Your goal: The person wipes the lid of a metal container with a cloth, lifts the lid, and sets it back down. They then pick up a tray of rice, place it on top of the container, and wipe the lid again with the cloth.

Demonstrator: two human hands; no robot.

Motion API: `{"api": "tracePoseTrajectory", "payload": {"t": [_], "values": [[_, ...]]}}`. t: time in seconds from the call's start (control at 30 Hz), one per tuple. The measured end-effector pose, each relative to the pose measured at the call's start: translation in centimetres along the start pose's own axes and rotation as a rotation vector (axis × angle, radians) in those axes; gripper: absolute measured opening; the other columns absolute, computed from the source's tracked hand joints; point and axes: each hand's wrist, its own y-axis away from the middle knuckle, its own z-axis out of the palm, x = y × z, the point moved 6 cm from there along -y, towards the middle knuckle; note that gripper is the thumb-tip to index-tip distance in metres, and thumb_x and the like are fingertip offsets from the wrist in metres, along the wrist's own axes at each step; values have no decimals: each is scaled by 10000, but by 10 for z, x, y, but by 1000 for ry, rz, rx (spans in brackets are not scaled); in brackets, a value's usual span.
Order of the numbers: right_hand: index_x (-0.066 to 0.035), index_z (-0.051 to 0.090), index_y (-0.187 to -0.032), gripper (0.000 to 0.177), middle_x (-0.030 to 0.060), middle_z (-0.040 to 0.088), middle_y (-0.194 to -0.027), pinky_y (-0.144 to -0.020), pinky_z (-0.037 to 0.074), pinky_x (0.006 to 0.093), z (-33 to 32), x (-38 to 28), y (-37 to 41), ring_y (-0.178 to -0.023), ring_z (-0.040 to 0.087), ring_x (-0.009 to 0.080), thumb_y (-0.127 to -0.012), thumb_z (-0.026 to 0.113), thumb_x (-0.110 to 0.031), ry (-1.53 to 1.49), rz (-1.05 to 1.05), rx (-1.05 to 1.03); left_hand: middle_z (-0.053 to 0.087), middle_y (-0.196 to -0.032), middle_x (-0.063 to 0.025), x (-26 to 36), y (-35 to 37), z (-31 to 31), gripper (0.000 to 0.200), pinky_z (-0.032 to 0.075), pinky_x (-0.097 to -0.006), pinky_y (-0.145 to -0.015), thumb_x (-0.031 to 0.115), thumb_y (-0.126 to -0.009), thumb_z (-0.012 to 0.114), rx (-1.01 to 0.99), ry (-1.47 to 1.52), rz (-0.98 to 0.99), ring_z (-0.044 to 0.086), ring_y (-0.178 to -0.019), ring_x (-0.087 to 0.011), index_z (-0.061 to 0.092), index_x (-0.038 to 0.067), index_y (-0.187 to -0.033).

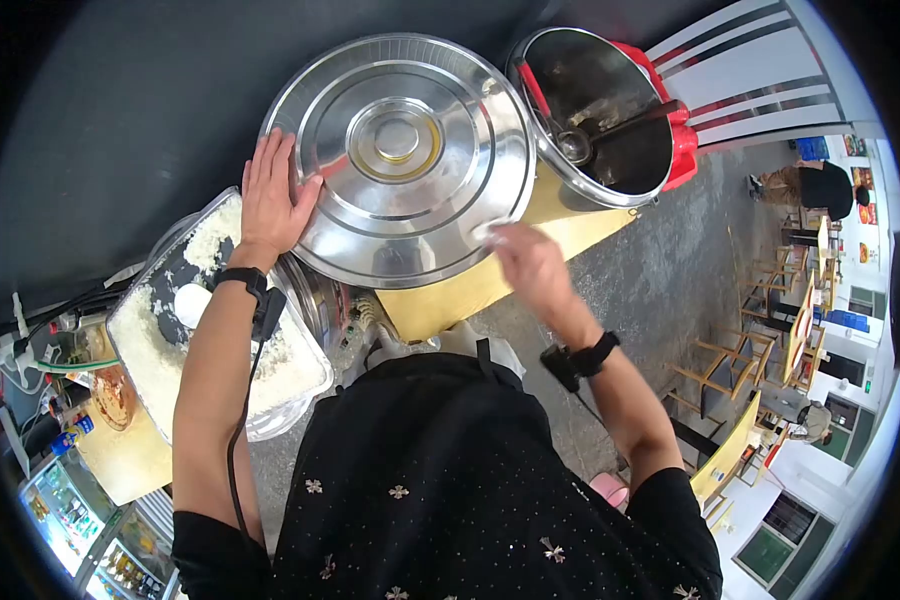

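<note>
A large round steel lid [350, 215] with a central knob lies flat in front of me. My left hand [273, 200] rests on its left edge, fingers spread and palm down. At the lid's lower right edge, my right hand [532, 262] is closed, slightly blurred by motion, around a small white thing [487, 234] that may be a cloth or tissue. Left of the lid, a tray [322, 372] holds white crumbly food and a white rounded object [191, 304]. My left forearm passes over this tray.
A steel pot [585, 190] with a ladle [573, 147] stands right of the lid, beside a red plastic object [682, 150]. A yellow surface [450, 300] lies beneath. Cables, a blue can [72, 434] and a fridge are at left. Two people, tables and chairs are far right.
</note>
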Motion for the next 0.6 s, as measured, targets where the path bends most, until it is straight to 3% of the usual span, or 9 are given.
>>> {"api": "tracePoseTrajectory", "payload": {"t": [0.07, 0.17, 0.27, 0.43, 0.6], "values": [[-34, 759, -1121, 230, 138, 764, -1058, -893, 609, 438, 29, -42, 10, -971, 738, 349, -907, 674, -38, -30, -193, -39, 361, -1721, -209, -2, 3, 1, 732, 238, -553, -1305, 454, -1060, 613, -3, 7, -7, 306, -1600, -425, 406, 51, -1635], [-50, 730, -1131, 298, 114, 733, -1028, -864, 612, 446, 76, -105, 6, -971, 725, 313, -835, 691, -40, -27, -232, -150, 364, -1720, -208, -2, 0, 1, 732, 241, -555, -1305, 447, -1060, 613, 9, 7, 19, 307, -1600, -425, 403, 49, -1637], [-62, 717, -1109, 287, 105, 713, -975, -828, 609, 436, 87, -129, -9, -943, 710, 307, -822, 706, -56, -29, -269, -112, 348, -1733, -190, -3, 6, 3, 761, 239, -591, -1299, 465, -1034, 636, 3, 40, 1, 283, -1620, -390, 408, 59, -1636], [-62, 735, -1091, 271, 96, 728, -1005, -809, 606, 428, 70, -108, 0, -941, 709, 308, -822, 708, -55, -13, -319, -83, 328, -1736, -213, -1, 5, 2, 808, 232, -593, -1300, 503, -1025, 633, -17, 4, -11, 269, -1621, -405, 389, 41, -1641], [-35, 743, -1080, 174, 145, 752, -995, -870, 596, 456, 1, -25, 15, -973, 724, 353, -920, 674, -50, 18, 4, 36, 309, -1742, -217, -1, 8, 4, 829, 229, -594, -1300, 506, -1020, 635, -21, 4, -9, 250, -1627, -411, 373, 33, -1648]]}}
